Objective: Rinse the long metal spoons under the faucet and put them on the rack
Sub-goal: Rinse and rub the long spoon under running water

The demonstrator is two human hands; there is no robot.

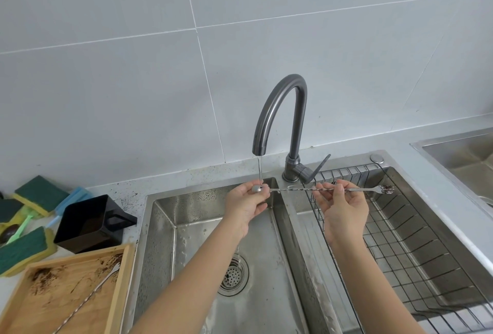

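Note:
A long twisted metal spoon (296, 189) is held level across the sink divider. My left hand (246, 204) pinches its bowl end, right under the thin stream of water from the dark grey faucet (282, 112). My right hand (344, 208) grips the handle farther right, and the forked tip, dirty with brown bits, sticks out over the wire rack (416, 240) in the right basin. A second long spoon (90, 296) lies diagonally in the stained wooden tray (118, 288) at lower left.
The left basin (186, 240) has a round drain strainer (233, 276). A black square container (90, 224) stands left of the sink, with green sponges (40, 195) and a blue one behind it. Another steel sink (458, 155) sits at far right.

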